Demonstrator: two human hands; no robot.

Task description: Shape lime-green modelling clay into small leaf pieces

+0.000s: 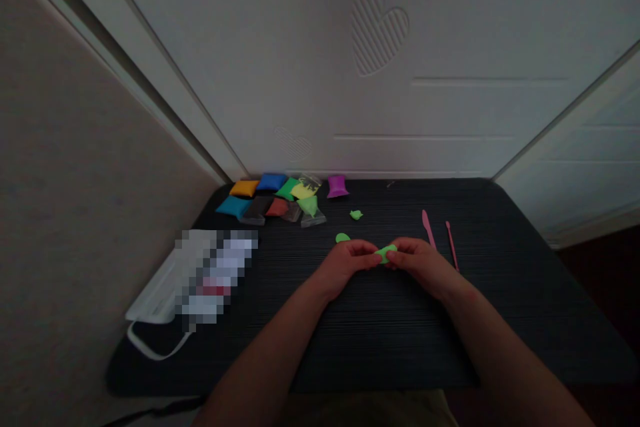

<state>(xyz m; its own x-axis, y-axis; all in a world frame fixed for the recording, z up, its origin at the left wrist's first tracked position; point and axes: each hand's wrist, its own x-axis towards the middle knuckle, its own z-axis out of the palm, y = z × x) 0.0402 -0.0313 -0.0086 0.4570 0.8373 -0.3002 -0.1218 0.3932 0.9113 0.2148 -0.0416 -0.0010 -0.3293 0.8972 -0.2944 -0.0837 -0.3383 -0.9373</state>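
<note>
Green clay piece (386, 253): left hand (345, 259) and right hand (419, 259) pinch its ends, fingers closed on it. From where I stand, looks light, soft, maybe sticky; hard squeeze would likely dent it. Best hold: edges, gently. Over dark table (370, 347), near green disc (342, 238); small green lump (356, 215) farther off.

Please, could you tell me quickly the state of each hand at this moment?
Left hand: closed, pinching one end of the bright green piece.
Right hand: closed, pinching the other end of the same piece.
</note>
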